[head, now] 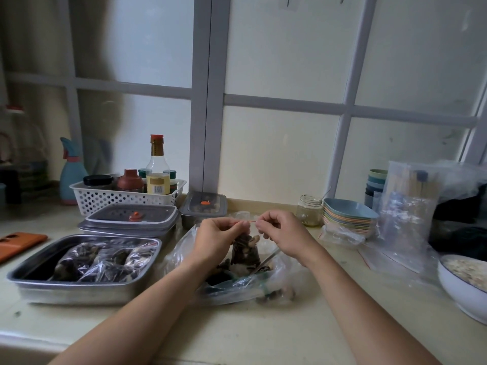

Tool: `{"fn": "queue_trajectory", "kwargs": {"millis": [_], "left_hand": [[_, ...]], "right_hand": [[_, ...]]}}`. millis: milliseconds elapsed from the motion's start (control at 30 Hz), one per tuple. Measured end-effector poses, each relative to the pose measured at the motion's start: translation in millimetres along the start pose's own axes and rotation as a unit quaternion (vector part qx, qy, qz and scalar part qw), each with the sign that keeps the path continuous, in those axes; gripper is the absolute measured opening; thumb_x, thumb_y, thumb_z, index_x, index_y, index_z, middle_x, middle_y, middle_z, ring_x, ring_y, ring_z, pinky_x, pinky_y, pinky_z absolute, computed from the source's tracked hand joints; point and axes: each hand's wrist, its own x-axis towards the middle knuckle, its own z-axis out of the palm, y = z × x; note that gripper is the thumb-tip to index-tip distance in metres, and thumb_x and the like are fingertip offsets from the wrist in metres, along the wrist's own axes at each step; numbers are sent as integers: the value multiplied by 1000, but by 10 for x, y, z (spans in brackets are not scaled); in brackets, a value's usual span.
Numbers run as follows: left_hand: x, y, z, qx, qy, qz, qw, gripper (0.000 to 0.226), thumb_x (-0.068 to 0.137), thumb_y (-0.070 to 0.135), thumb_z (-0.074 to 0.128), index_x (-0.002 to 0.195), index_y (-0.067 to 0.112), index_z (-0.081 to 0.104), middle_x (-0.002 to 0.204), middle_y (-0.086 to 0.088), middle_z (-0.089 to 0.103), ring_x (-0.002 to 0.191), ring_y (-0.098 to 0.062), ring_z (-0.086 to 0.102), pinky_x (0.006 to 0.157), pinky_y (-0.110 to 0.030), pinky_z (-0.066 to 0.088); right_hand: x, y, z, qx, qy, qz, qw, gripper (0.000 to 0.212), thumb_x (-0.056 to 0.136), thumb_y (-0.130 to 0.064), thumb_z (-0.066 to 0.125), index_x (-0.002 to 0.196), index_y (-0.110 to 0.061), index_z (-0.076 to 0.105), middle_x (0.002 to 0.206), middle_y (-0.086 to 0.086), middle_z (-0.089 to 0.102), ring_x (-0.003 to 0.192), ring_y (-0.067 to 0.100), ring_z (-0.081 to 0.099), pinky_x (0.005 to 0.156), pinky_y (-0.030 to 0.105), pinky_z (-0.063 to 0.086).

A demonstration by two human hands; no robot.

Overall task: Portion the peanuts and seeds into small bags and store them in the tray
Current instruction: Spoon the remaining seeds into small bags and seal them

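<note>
A small clear zip bag [245,250] filled with dark seeds hangs upright between my hands. My left hand [220,237] and my right hand [280,231] both pinch its red zip strip at the top. Beneath it a large clear plastic bag [237,283] of loose seeds lies open on the counter, with a metal spoon handle showing inside. To the left stands a metal tray [76,285] that holds several filled small bags [105,262] of seeds.
Lidded metal containers [131,219] and a white basket of bottles [126,196] stand behind the tray. A glass jar [309,210], stacked plates [350,216], empty zip bags [405,222] and a white bowl [461,288] of peanuts are at the right. An orange phone [18,245] lies far left.
</note>
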Motion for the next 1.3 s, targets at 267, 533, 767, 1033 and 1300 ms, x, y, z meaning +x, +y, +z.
{"fn": "queue_trajectory", "kwargs": {"millis": [267, 533, 767, 1033, 1300], "left_hand": [[-24, 22, 1, 0, 14, -13, 1000, 16, 88, 25, 79, 86, 10, 82, 81, -4, 79, 75, -11, 69, 75, -32, 50], [-23, 5, -25, -5, -24, -2, 1000, 28, 85, 31, 80, 104, 10, 74, 91, -8, 78, 88, -27, 73, 84, -44, 58], [-2, -71, 1, 53, -113, 36, 992, 55, 86, -1, 77, 122, 27, 48, 97, -9, 67, 88, -23, 74, 77, -35, 61], [23, -76, -5, 28, -65, 36, 997, 43, 87, -5, 75, 126, 9, 63, 104, -11, 76, 94, -18, 76, 79, -27, 60], [-13, -46, -53, 43, -30, 22, 998, 42, 93, 15, 74, 133, 9, 62, 109, -5, 75, 99, -12, 73, 82, -26, 60]], "right_hand": [[14, 47, -10, -28, 8, 4, 1000, 15, 98, -29, 67, 87, -20, 71, 82, -3, 73, 74, 9, 64, 81, 38, 56], [-34, -18, -11, 52, 16, -31, 998, 3, 98, -16, 67, 95, -16, 68, 81, 3, 75, 74, 14, 71, 76, 31, 57], [-23, -16, -18, 8, 51, -50, 997, 30, 99, -5, 57, 88, -30, 72, 78, -10, 70, 76, 8, 66, 81, 38, 57], [-49, -52, -6, -41, 1, -48, 998, 23, 96, -18, 67, 115, -27, 75, 104, -14, 70, 95, -1, 64, 81, 10, 47], [-70, -94, -12, -148, -61, -73, 984, 44, 82, -28, 83, 123, -29, 68, 103, -11, 68, 89, 2, 63, 77, 21, 53]]}}
